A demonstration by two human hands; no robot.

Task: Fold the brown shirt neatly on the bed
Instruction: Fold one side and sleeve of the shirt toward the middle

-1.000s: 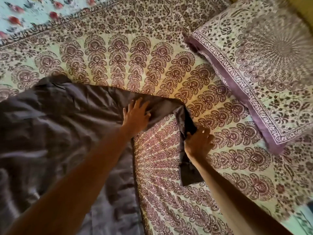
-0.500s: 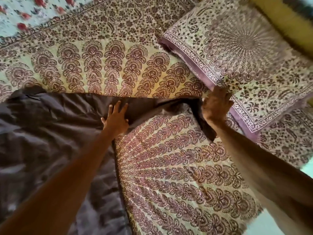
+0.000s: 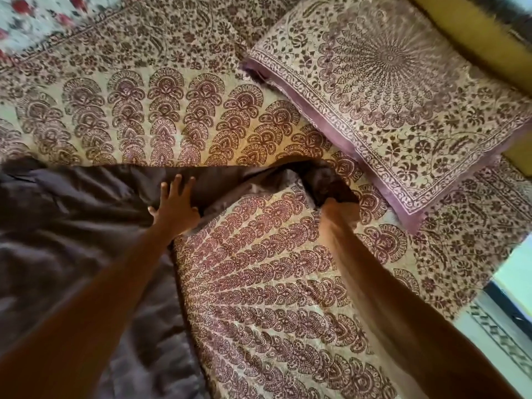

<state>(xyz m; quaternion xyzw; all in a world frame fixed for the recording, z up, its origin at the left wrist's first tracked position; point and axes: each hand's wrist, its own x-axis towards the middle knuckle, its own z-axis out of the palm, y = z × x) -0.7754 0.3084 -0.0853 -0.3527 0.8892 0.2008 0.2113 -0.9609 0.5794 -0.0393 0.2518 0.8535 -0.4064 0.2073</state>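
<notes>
Pressing flat on the brown shirt [image 3: 72, 240], the left hand [image 3: 175, 204] lies palm down with its fingers straight and spread. It sits about where the sleeve [image 3: 227, 180] leaves the body of the garment, a little left of the frame's centre. The shirt's body fills the left and lower left of the frame, spread over the patterned bed [image 3: 259, 283]. The sleeve runs from the left hand toward the right, its long axis nearly level across the middle of the picture. It ends in a dark bunch just short of the pillow [image 3: 388, 96] at upper right.

The right hand [image 3: 341, 207] is at that far end, right of centre. Only the wrist and heel of the hand show, blurred. The fingers are hidden under the bunched cloth, so I cannot tell whether they pinch the cuff or merely lie beneath it.

The sleeve's free end lies to the right of the pinned shoulder, and the body lies to its left. As I judge it, the fold must carry the cuff leftward, over the left hand's line, onto the body. The right hand is nearer the cuff and the left hand serves as the hinge. The cloth between them is rumpled and probably wants pulling taut first.
</notes>
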